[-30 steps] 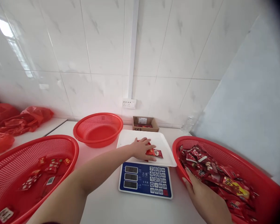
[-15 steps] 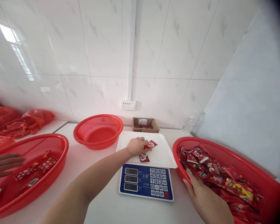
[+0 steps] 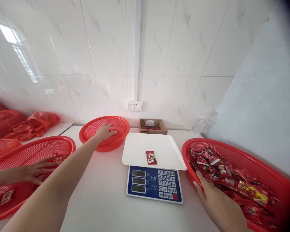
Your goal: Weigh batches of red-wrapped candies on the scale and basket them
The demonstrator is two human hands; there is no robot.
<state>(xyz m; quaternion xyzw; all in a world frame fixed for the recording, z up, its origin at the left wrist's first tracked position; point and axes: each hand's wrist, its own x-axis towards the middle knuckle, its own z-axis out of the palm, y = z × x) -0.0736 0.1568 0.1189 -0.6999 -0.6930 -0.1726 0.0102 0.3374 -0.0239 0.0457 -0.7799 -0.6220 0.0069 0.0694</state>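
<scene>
My left hand (image 3: 105,131) reaches into the round red basket (image 3: 118,121) at the back, fingers curled; whatever it holds blends into the red mesh. One red snack packet (image 3: 151,157) lies on the white tray (image 3: 140,148) of the blue-faced scale (image 3: 154,184). My right hand (image 3: 214,201) rests flat at the near rim of the right red basket (image 3: 261,162), its fingers lying on the heap of red packets (image 3: 222,169).
Another person's hand (image 3: 37,167) lies in the left red basket (image 3: 62,141) among a few packets. Red plastic bags (image 3: 26,124) sit far left. A small cardboard box (image 3: 152,125) and a clear bottle (image 3: 200,122) stand by the tiled wall.
My left hand closed on a packet on the scale tray, then swung left to the round basket. One packet stays on the tray. The other person's hand came into the left basket.
</scene>
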